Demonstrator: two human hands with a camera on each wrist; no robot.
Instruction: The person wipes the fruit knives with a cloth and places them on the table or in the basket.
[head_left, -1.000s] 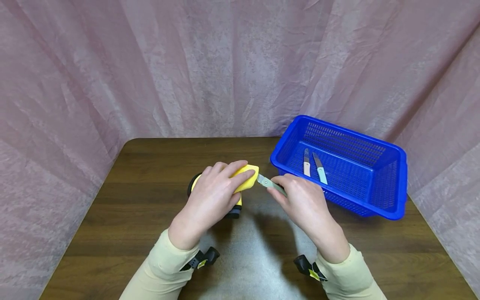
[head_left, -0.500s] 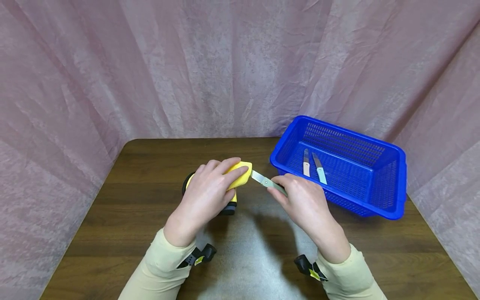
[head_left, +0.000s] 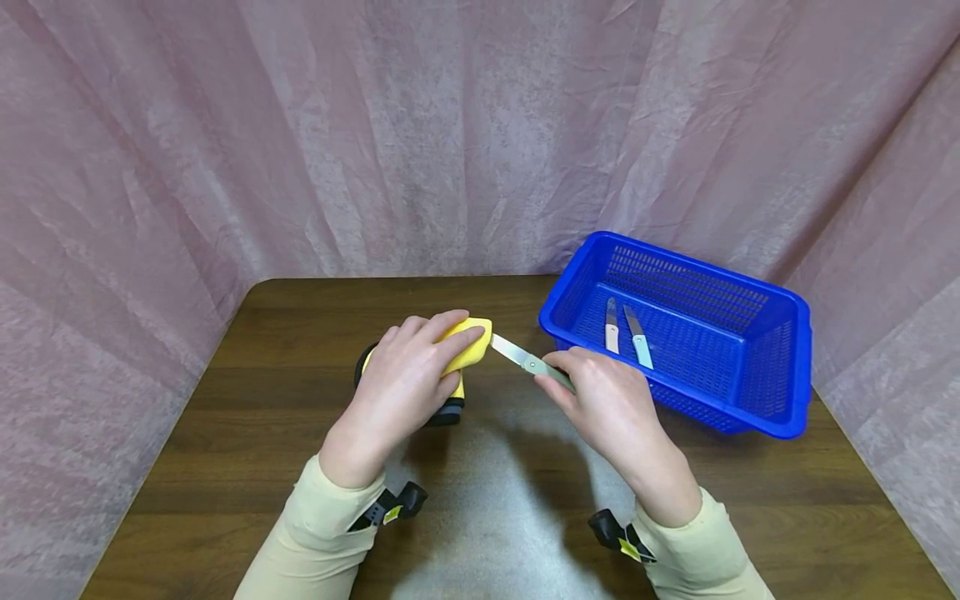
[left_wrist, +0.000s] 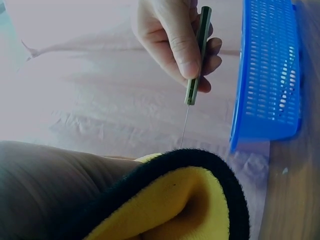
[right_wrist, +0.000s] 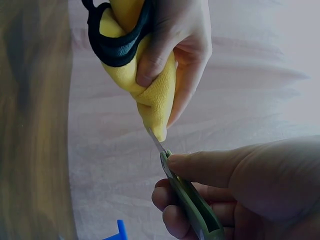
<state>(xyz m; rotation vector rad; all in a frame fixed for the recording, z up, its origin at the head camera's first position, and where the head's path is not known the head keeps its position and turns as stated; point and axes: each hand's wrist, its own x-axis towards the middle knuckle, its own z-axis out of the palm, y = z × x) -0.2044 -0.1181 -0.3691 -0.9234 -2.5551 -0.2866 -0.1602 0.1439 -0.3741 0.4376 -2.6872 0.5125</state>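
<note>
My right hand (head_left: 600, 400) grips the pale green handle of a folding knife (head_left: 514, 353), its blade out and pointing left. A folded yellow cloth (head_left: 471, 343) with black edging is in my left hand (head_left: 401, 375), pinched between thumb and fingers. In the head view the blade's tip lies right at the cloth's right end. From the right wrist view, the cloth (right_wrist: 155, 110) narrows to a fold that overlaps the blade tip. The left wrist view has the cloth's loose hem (left_wrist: 200, 165) in front, with the knife's handle (left_wrist: 198, 55) in my right fingers behind it.
A blue perforated basket (head_left: 750, 417) stands at the right of the wooden table (head_left: 270, 400). In it lie two more open folding knives, one with a pinkish handle (head_left: 612, 337) and one with a light blue handle (head_left: 642, 351). Pink curtains (head_left: 465, 142) hang behind the table.
My left hand and the cloth have slid left along the blade toward its tip, uncovering most of the blade. My right hand and the knife have stayed in place.
</note>
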